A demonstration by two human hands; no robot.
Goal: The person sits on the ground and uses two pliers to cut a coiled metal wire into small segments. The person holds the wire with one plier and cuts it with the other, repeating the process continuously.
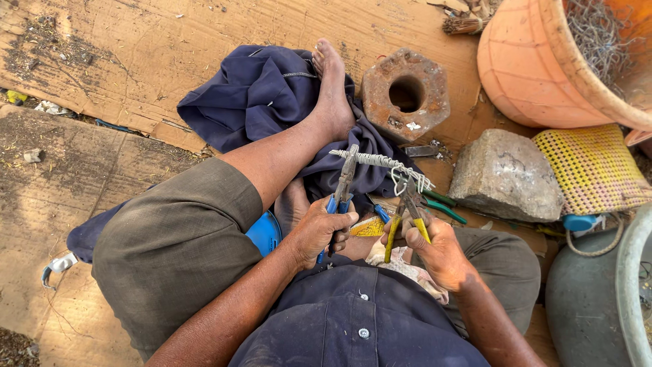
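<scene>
Two pliers, one wire bundle.
Left hand (319, 231) and right hand (435, 248) clenched on pliers, gripping wire (380, 162) beyond fingertips; uneven twisting could slip the bundle.

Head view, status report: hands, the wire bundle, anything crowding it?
Left hand shut on blue-handled pliers; right hand shut on yellow-handled pliers. Both pliers bite the twisted wire bundle. Green-handled tool lies beside it.

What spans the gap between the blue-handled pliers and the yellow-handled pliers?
In the head view, a twisted wire bundle runs between the blue-handled pliers and yellow-handled pliers; each tool's nose grips one end.
</scene>
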